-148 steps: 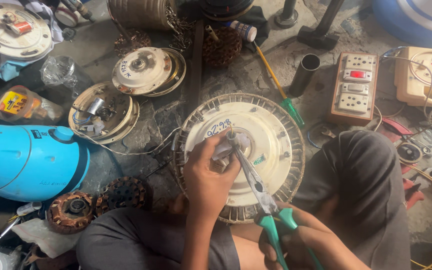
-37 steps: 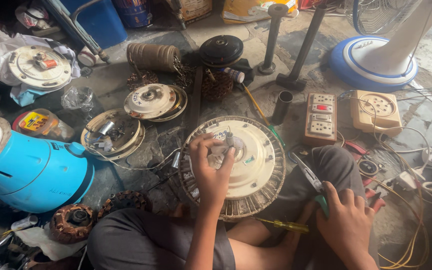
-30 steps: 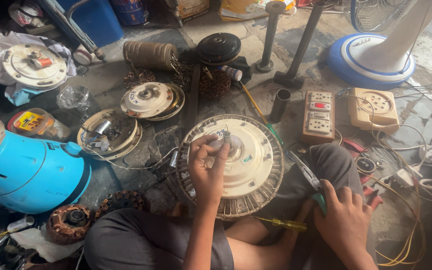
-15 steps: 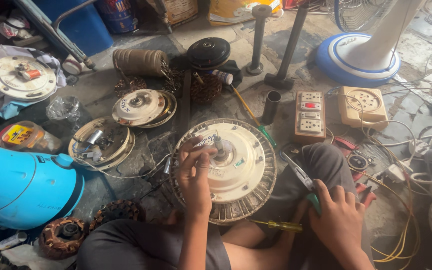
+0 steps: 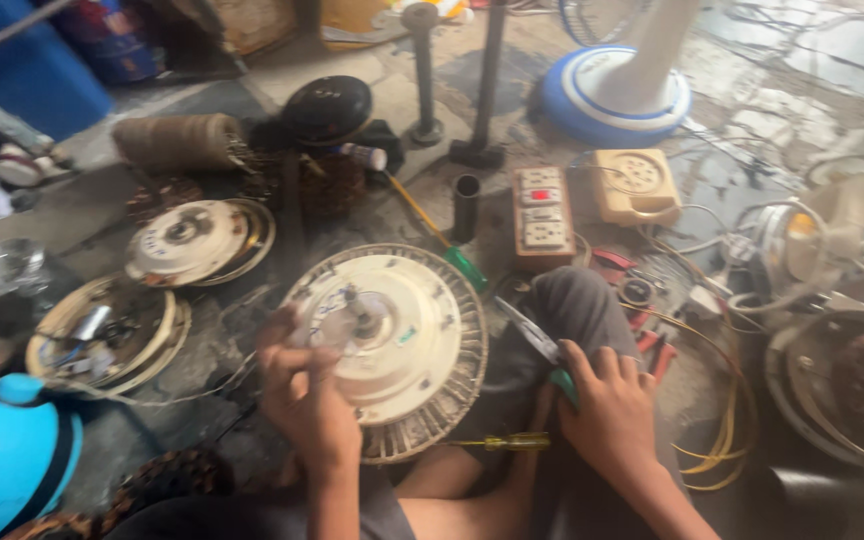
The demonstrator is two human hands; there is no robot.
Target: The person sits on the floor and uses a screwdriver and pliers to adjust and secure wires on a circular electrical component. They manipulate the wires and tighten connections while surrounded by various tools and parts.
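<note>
A round cream fan motor housing (image 5: 402,340) with a ribbed rim lies on the floor in front of me. My left hand (image 5: 304,392) rests on its left side, fingers curled near the central shaft (image 5: 357,310). Over my grey-clad knee (image 5: 577,310), my right hand (image 5: 610,410) lies on a pair of green-handled pliers (image 5: 537,345) whose jaws point up and left. A yellow-handled screwdriver (image 5: 502,441) lies by my leg under the housing's rim.
Other fan motor discs (image 5: 192,240) (image 5: 102,335) lie to the left, beside a blue cylinder (image 5: 7,455). A socket board (image 5: 542,215), a cream switch box (image 5: 637,185), a green-tipped screwdriver (image 5: 442,240), tangled yellow wires (image 5: 722,440) and a fan base (image 5: 617,95) crowd the right.
The view has swung right and blurred. My left hand stays at the housing's hub. My right hand has stayed on the pliers at my knee; earlier it held them at the hub.
</note>
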